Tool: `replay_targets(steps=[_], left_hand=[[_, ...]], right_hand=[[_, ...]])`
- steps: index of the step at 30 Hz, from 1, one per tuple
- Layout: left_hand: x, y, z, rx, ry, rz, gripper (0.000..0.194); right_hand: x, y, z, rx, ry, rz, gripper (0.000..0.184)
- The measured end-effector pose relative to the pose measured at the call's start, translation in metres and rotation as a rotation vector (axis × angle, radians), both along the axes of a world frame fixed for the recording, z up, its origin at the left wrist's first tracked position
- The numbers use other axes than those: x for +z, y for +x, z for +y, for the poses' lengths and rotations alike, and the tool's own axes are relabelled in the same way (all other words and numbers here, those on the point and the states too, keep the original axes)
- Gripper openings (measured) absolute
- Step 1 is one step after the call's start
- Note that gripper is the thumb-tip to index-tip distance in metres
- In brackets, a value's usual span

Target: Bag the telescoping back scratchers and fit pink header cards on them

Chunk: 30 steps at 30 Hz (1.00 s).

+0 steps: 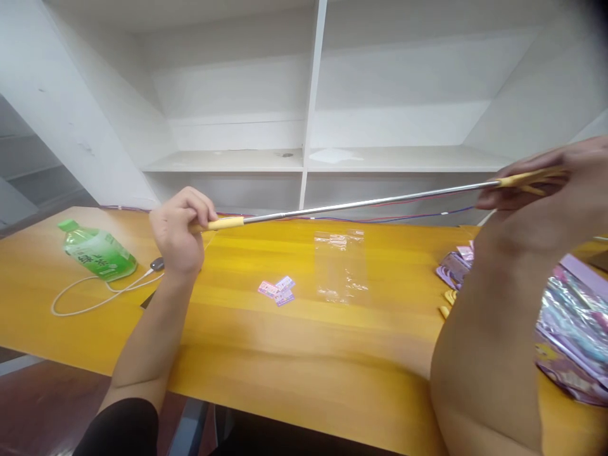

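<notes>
A thin silvery telescopic rod [370, 202] with yellow ends stretches between my two hands above the table, tilted slightly up to the right. My left hand [179, 225] is closed around its left yellow end. At the other yellow end, my right hand [546, 190] grips with fingers partly blurred and hidden. Below the rod, a clear plastic bag [341, 266] lies flat on the wooden table [304, 361]. Left of the bag are small pink and purple printed cards [278, 291].
A green-capped bottle [97, 253] lies tilted at left beside a white cable [71, 313]. Purple packaged goods [574, 335] and yellow pieces [449, 301] are at right, partly behind my forearm. White shelves [228, 161] stand behind the table, with thin cables [403, 218] along its back edge.
</notes>
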State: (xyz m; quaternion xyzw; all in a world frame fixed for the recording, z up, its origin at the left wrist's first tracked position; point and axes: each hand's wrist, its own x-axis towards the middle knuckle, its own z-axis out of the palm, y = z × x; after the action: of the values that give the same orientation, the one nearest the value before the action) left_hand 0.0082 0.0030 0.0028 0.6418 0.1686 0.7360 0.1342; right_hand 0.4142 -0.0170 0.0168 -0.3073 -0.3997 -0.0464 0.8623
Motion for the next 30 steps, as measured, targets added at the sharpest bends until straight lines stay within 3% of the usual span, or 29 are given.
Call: replay_targets(steps=[3, 12, 17, 25, 30], left_hand=[[0.000, 0.005, -0.003, 0.005, -0.003, -0.012, 0.039], [0.007, -0.009, -0.003, 0.125, 0.050, -0.020, 0.043], [0.009, -0.012, -0.008, 0.120, 0.045, -0.010, 0.040], [0.001, 0.018, -0.020, 0.101, 0.065, -0.038, 0.040], [0.000, 0.017, -0.020, 0.042, 0.048, -0.035, 0.035]], right_hand=[[-0.001, -0.022, 0.001, 0.100, 0.107, -0.076, 0.013], [-0.004, -0.035, 0.001, 0.144, 0.046, -0.055, 0.009], [-0.007, -0.037, 0.004, 0.113, 0.009, -0.071, 0.010], [-0.026, -0.088, -0.006, 0.237, -0.195, -0.226, 0.016], [-0.033, -0.095, -0.006, 0.264, -0.255, -0.279, 0.023]])
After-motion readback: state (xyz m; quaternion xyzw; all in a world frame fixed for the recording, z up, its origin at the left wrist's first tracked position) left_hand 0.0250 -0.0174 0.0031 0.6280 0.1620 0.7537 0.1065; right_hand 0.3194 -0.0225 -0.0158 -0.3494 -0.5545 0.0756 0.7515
